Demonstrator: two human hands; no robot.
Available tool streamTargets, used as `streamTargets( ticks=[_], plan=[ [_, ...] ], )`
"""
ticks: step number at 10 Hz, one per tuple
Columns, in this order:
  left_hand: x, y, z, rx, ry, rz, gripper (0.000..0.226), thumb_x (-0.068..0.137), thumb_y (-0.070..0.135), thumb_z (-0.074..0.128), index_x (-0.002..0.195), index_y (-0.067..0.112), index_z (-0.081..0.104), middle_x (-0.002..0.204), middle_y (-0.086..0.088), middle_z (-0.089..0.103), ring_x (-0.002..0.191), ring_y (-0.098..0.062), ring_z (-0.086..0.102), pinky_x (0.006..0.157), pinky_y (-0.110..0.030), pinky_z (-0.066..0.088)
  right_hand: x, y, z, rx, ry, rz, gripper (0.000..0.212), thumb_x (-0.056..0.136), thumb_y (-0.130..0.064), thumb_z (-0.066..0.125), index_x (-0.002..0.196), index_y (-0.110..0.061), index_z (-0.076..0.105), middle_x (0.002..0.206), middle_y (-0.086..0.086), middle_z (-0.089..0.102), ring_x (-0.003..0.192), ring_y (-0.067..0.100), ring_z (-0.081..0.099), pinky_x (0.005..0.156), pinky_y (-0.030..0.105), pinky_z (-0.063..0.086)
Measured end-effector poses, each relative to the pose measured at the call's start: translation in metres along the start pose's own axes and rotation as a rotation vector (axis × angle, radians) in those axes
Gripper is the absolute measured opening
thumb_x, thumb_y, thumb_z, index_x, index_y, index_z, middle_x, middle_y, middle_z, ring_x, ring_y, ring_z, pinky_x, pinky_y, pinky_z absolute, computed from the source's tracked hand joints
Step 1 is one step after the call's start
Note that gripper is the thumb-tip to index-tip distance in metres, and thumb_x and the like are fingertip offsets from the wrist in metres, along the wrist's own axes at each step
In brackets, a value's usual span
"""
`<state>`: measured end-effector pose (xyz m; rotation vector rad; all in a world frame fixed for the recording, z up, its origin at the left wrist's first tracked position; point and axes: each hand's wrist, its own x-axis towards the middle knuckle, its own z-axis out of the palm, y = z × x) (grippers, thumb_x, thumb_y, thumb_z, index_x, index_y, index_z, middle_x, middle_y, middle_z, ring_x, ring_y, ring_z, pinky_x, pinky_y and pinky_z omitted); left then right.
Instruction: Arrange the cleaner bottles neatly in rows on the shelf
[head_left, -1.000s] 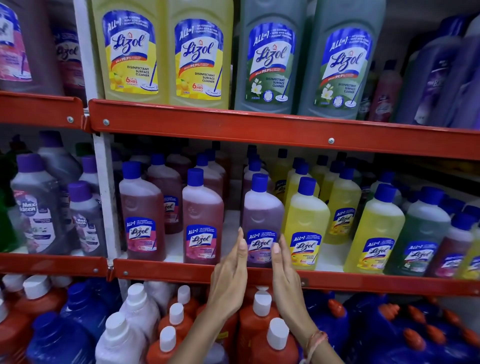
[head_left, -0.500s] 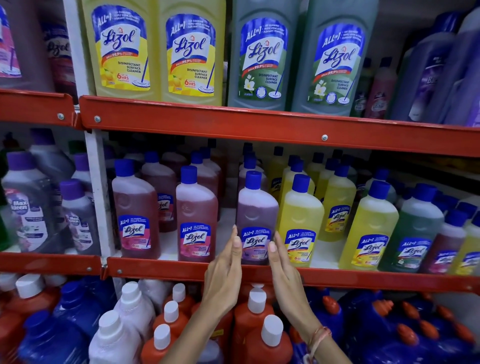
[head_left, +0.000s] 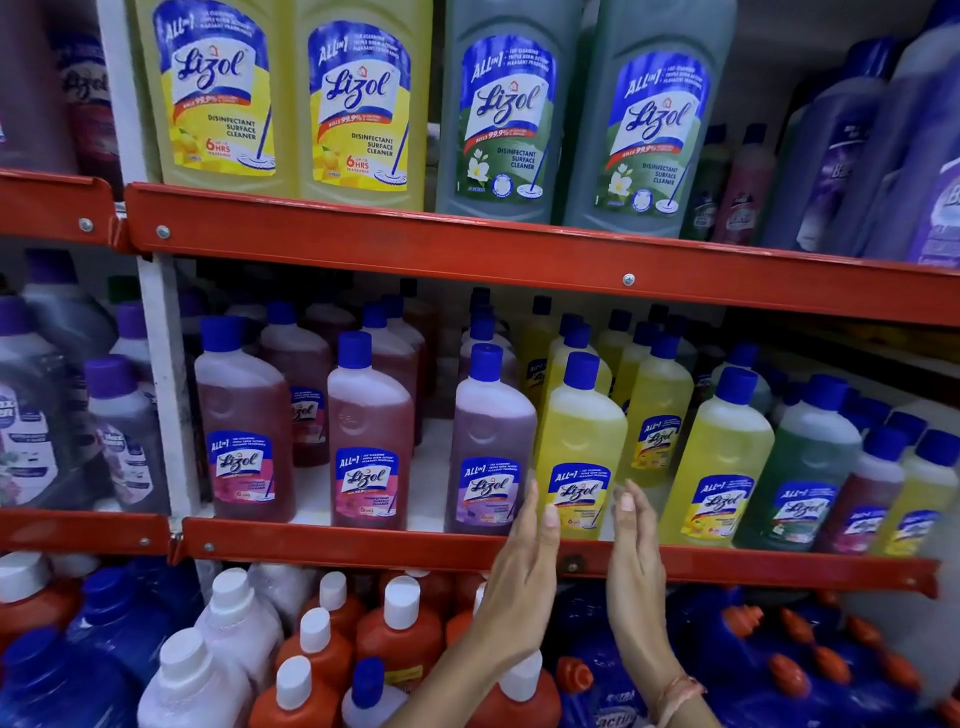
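On the middle shelf (head_left: 363, 548) stand rows of blue-capped cleaner bottles. The front row has two pink bottles (head_left: 244, 426) (head_left: 369, 441), a purple bottle (head_left: 491, 441), a yellow bottle (head_left: 579, 447) and another yellow bottle (head_left: 719, 462). My left hand (head_left: 519, 577) and my right hand (head_left: 636, 561) are raised flat with palms facing each other, on either side of the front yellow bottle's base. The fingers are straight and hold nothing. My left fingertips lie at the seam between the purple and yellow bottles.
Large yellow and green cleaner bottles (head_left: 498, 104) fill the top shelf. Below are orange bottles with white caps (head_left: 400, 629) and blue jugs (head_left: 779, 665). A white upright post (head_left: 166, 384) divides the shelf bays. Green and dark red bottles (head_left: 805, 467) crowd the right.
Both hands have shifted right, from flanking the purple bottle to flanking the yellow bottle, and have spread further apart.
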<state>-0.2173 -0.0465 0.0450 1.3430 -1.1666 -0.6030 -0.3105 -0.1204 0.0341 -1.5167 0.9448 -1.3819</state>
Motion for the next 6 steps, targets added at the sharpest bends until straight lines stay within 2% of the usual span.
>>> streamTargets(
  ticks=[1,2,3,4,5,6],
  plan=[
    [0.006,0.002,0.005,-0.024,0.022,-0.029,0.08,0.08,0.074,0.017,0.151,0.039,0.013,0.158,0.019,0.023,0.141,0.006,0.021,0.113,-0.015,0.023,0.001,0.0,-0.003,-0.011,-0.09,-0.013,0.065,0.09,-0.065,0.028,0.148,-0.036,0.038,0.151,-0.014,0.045,0.137,0.001,0.039,0.105,0.022,0.029],
    [0.01,0.004,0.006,-0.02,0.003,-0.043,0.082,0.077,0.08,0.013,0.15,0.042,0.014,0.158,0.018,0.025,0.143,0.001,0.022,0.121,-0.035,0.022,0.004,0.001,-0.008,-0.013,-0.105,0.017,0.065,0.09,-0.066,0.028,0.149,-0.039,0.036,0.152,-0.015,0.044,0.137,0.0,0.039,0.109,0.024,0.029],
    [0.013,0.005,0.007,-0.022,-0.029,-0.057,0.081,0.077,0.081,0.01,0.148,0.045,0.02,0.154,0.019,0.033,0.137,0.003,0.029,0.115,-0.024,0.023,0.009,0.001,-0.016,-0.015,-0.107,0.043,0.064,0.09,-0.07,0.027,0.147,-0.043,0.036,0.148,-0.014,0.049,0.135,0.005,0.044,0.11,0.03,0.032],
    [0.015,0.007,0.01,-0.008,-0.033,-0.078,0.076,0.079,0.078,0.011,0.147,0.046,0.024,0.149,0.019,0.04,0.134,0.0,0.035,0.107,-0.02,0.026,0.012,0.003,-0.021,-0.015,-0.093,0.047,0.071,0.085,-0.078,0.027,0.147,-0.044,0.036,0.148,-0.012,0.05,0.136,0.009,0.045,0.115,0.038,0.033],
    [0.014,0.007,0.01,0.001,-0.034,-0.082,0.075,0.078,0.078,0.011,0.145,0.047,0.028,0.138,0.024,0.045,0.129,0.002,0.04,0.097,-0.011,0.029,0.011,0.002,-0.021,-0.011,-0.101,0.068,0.08,0.076,-0.087,0.028,0.145,-0.046,0.038,0.145,-0.012,0.053,0.135,0.01,0.047,0.114,0.039,0.034],
    [0.013,0.011,0.007,0.016,-0.026,-0.09,0.075,0.078,0.078,0.011,0.145,0.047,0.028,0.144,0.019,0.045,0.126,0.003,0.04,0.102,-0.018,0.029,0.012,0.001,-0.023,-0.019,-0.098,0.074,0.079,0.076,-0.087,0.028,0.144,-0.048,0.039,0.142,-0.014,0.055,0.133,0.01,0.048,0.112,0.037,0.035]
  ],
)
